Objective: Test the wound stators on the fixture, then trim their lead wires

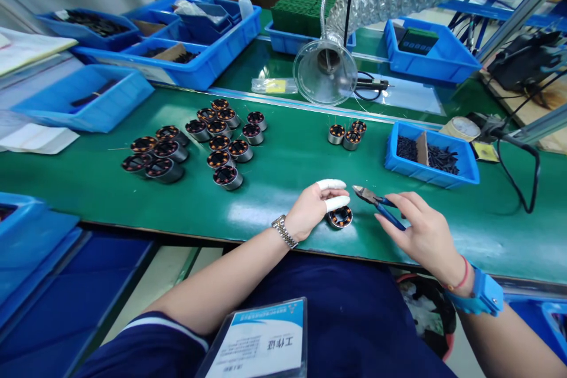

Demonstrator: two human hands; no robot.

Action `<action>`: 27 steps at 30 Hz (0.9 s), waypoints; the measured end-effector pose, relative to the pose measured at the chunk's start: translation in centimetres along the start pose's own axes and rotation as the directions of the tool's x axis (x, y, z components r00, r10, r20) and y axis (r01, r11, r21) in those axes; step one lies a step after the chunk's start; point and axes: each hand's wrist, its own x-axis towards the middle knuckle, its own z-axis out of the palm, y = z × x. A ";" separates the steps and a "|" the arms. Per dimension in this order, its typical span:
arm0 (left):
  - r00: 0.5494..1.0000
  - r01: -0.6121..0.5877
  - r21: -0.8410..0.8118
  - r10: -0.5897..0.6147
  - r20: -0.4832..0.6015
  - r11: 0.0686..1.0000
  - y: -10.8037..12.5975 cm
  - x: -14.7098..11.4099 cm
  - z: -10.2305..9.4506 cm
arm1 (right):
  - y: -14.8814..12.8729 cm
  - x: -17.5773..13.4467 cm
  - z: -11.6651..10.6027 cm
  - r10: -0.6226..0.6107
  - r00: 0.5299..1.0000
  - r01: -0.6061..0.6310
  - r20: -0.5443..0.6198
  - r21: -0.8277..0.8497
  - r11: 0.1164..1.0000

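Observation:
My left hand (310, 208), with white finger cots on two fingers, reaches over a small motor stator (340, 218) standing on the green bench. Its thumb and index finger are apart, the thumb close above the stator's rim; whether it touches is unclear. The stator has a silvery metal side and a ring of copper-coloured windings in black. In my right hand (425, 230) is a pair of cutting pliers (384, 205) with blue handles, gripped between thumb and fingers. Their jaws point left, just above and right of the stator, close to my left fingertips.
Several similar stators (220, 142) stand in groups at left, and three more (351, 139) farther back. A blue divided bin (432, 171) of short black pieces sits at right. Behind hangs a clear extraction hood (325, 74); blue trays (177, 74) line the back left.

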 end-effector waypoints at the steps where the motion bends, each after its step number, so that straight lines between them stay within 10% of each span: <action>1: 1.000 0.004 -0.008 -0.004 -0.006 1.000 0.0 -0.2 -0.3 | 0.2 0.0 -0.1 0.021 1.000 -0.022 -0.005 -0.022 1.000; 27: 0.999 -0.023 0.081 0.025 -0.024 0.996 -0.2 -1.0 -1.2 | -1.6 0.3 0.8 -0.047 0.993 0.049 0.111 -0.015 0.999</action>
